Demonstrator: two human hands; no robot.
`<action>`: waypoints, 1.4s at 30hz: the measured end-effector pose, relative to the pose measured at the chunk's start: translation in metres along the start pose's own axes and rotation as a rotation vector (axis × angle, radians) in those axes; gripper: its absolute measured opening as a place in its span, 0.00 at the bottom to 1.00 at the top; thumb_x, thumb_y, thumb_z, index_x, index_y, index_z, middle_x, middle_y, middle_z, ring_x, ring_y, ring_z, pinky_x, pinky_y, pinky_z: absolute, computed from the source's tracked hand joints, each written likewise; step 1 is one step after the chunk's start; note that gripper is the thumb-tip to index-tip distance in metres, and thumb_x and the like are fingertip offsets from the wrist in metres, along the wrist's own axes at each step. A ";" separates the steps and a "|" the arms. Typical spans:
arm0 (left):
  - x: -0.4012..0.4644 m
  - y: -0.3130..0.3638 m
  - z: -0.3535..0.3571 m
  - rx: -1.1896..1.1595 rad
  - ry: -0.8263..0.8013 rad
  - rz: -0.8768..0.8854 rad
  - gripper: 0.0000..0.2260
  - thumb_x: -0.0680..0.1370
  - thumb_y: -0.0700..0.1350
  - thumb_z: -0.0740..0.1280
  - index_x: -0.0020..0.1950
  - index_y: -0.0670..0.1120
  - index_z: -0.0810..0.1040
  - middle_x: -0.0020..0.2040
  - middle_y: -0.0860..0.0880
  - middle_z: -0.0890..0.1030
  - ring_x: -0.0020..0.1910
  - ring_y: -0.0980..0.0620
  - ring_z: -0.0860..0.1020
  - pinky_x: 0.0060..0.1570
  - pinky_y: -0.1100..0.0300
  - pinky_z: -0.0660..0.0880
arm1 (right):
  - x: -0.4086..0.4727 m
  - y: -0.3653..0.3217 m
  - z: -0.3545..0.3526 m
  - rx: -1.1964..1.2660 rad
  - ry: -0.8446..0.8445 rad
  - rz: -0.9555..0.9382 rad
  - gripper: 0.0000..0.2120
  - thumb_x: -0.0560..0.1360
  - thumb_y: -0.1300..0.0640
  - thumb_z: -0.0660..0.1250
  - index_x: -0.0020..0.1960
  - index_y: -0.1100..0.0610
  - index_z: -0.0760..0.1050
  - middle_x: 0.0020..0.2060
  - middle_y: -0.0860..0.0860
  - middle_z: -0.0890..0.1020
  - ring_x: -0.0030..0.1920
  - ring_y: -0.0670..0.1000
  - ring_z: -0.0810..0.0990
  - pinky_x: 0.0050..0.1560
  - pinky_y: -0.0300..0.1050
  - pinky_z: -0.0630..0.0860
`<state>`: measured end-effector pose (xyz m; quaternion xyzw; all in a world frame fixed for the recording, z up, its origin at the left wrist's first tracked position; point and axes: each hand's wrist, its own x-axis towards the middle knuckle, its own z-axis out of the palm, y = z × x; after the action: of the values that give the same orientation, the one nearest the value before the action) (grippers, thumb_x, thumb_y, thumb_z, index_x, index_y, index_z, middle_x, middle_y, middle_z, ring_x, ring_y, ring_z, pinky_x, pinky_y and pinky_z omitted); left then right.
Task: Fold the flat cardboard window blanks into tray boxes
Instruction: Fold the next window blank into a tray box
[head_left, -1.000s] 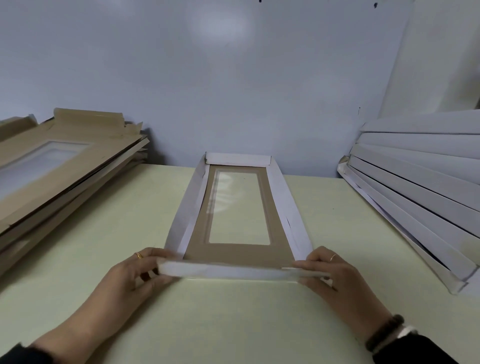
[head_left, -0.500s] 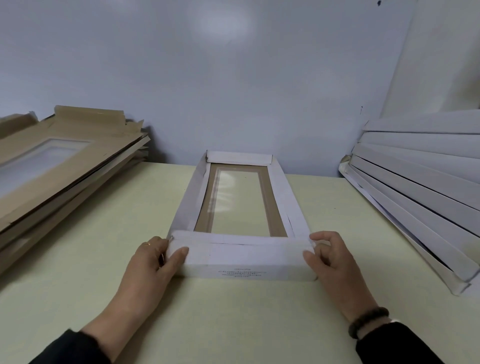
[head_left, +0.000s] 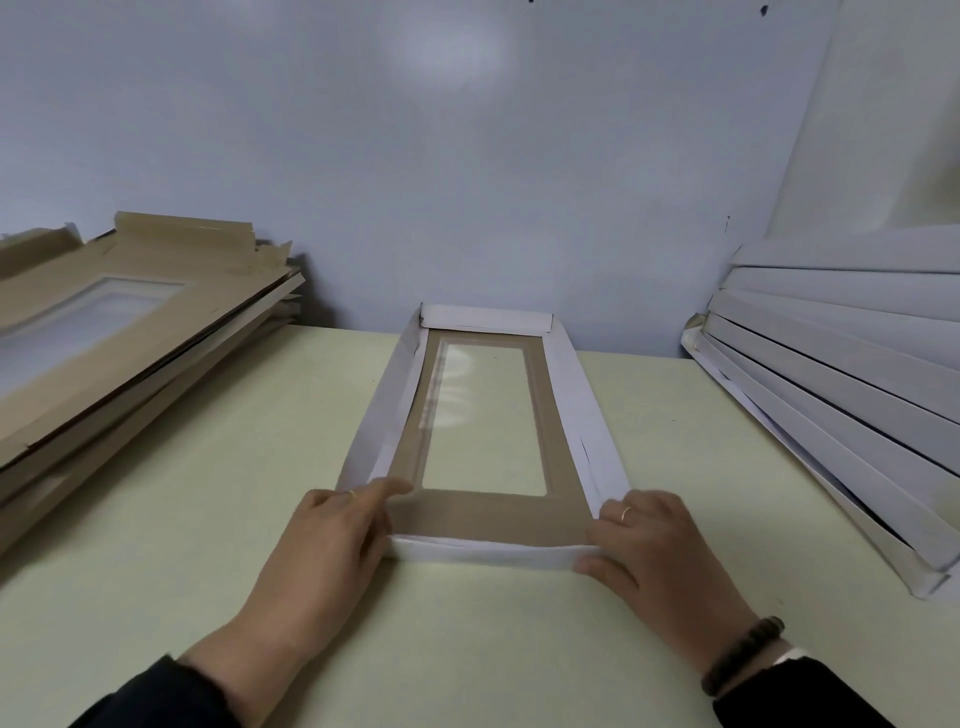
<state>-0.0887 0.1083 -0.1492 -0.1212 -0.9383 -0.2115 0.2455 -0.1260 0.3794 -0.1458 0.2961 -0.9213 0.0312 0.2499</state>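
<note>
Head view: tray box (head_left: 485, 415) sits mid tabletop (head_left: 260, 467), long axis running straight away from the person toward the wall, so both hands meet its near short end. Left hand (head_left: 332, 535) at the near-left corner, fingers fairly straight, forefinger laid onto the brown inner panel. Right hand (head_left: 644, 540) wraps the near-right corner, fingers curled over the wall, thumb under the near flap (head_left: 483, 553). That flap looks only half tucked, approx level w/ the floor; next press prob. comes down & inward from both corners equally. Flat blanks (head_left: 130, 332) stacked left, finished trays (head_left: 841, 374) right.
</note>
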 end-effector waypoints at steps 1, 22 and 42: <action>0.001 0.004 0.000 0.070 -0.058 0.026 0.16 0.77 0.49 0.51 0.54 0.51 0.76 0.34 0.58 0.76 0.36 0.58 0.73 0.42 0.66 0.65 | 0.001 -0.002 0.001 0.007 -0.006 -0.038 0.11 0.63 0.52 0.70 0.27 0.54 0.71 0.25 0.47 0.73 0.27 0.50 0.74 0.38 0.41 0.63; 0.010 0.063 0.030 0.152 -0.250 0.212 0.06 0.67 0.53 0.66 0.33 0.53 0.77 0.30 0.56 0.76 0.31 0.56 0.76 0.26 0.69 0.66 | 0.017 0.005 -0.003 0.083 -0.367 -0.213 0.22 0.70 0.32 0.58 0.43 0.51 0.65 0.44 0.45 0.72 0.46 0.47 0.66 0.47 0.39 0.61; 0.015 0.055 0.028 0.088 -0.333 0.174 0.09 0.80 0.55 0.55 0.44 0.51 0.65 0.50 0.50 0.72 0.53 0.50 0.69 0.40 0.63 0.57 | -0.002 -0.016 0.012 -0.051 0.197 -0.117 0.11 0.68 0.55 0.61 0.27 0.54 0.70 0.23 0.46 0.72 0.26 0.50 0.73 0.37 0.42 0.64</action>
<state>-0.0949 0.1716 -0.1453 -0.2244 -0.9602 -0.1253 0.1094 -0.1202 0.3648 -0.1585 0.3384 -0.8739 0.0219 0.3482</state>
